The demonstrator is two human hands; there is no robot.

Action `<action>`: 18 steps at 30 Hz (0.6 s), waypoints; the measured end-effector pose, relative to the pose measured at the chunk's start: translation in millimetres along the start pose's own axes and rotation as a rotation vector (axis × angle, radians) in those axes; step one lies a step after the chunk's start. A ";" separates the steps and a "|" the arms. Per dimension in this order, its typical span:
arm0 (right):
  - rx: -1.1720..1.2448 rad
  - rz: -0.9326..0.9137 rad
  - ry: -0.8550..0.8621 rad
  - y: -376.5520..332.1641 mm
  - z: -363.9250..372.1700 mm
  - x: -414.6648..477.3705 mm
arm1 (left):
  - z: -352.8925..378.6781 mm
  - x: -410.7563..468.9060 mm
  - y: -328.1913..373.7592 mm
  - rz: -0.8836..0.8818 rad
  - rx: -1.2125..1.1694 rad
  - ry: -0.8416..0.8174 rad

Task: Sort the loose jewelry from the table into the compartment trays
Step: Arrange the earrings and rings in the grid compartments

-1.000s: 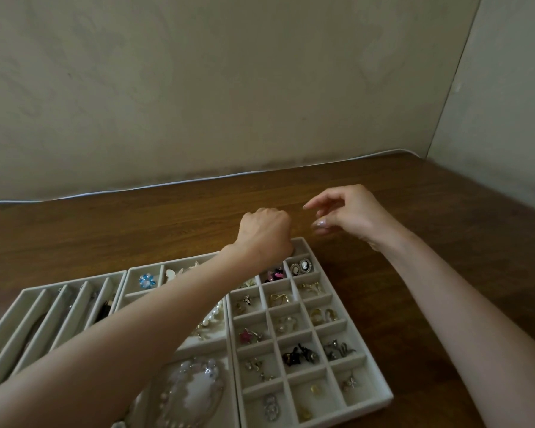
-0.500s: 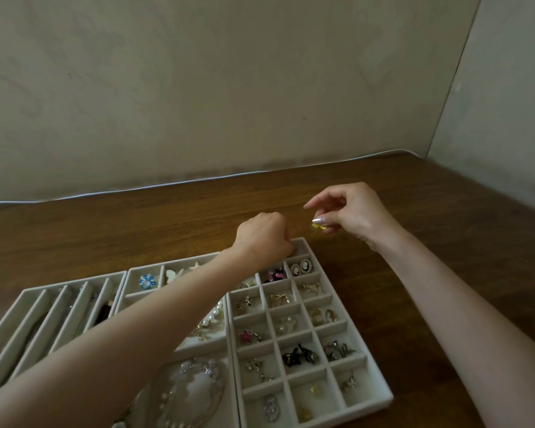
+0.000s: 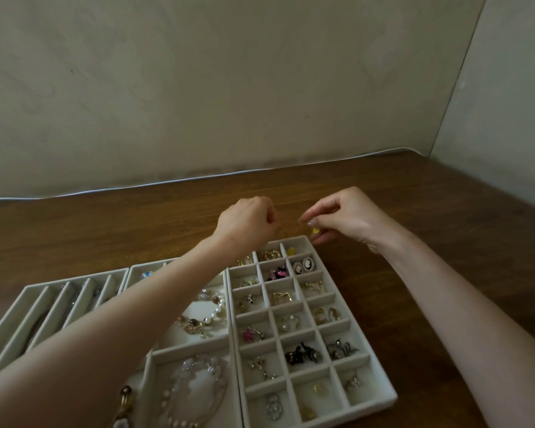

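Pinching one yellow piece [image 3: 315,230], right hand [image 3: 348,218] hovers by three trays [image 3: 365,409] — left hand [image 3: 247,224] curled, grip unclear.

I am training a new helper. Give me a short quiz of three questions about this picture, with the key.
1. True or false: the right hand pinches a small yellow piece.
2. Where do the cameo earrings lie? A: on the bare table. B: in the grid tray, right column. C: in a glass jar.
3. Fill in: the star-shaped piece is ____.
Key: 1 true; 2 B; 3 pink.
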State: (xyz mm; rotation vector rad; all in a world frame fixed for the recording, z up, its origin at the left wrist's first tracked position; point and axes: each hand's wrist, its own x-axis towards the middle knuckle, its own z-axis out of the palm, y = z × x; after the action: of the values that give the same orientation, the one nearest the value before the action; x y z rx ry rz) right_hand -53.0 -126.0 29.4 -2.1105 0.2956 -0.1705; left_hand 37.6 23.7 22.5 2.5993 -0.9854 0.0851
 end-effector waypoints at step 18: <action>-0.349 0.045 -0.070 -0.1 20.6 3.7 | 6.8 -5.1 -6.0 0.048 -0.080 0.036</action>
State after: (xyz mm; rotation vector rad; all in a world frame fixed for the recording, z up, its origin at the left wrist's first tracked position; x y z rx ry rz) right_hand -44.5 -110.1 18.7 -2.4466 0.3503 -0.0175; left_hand 37.2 28.6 13.4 2.4934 -1.0179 0.1015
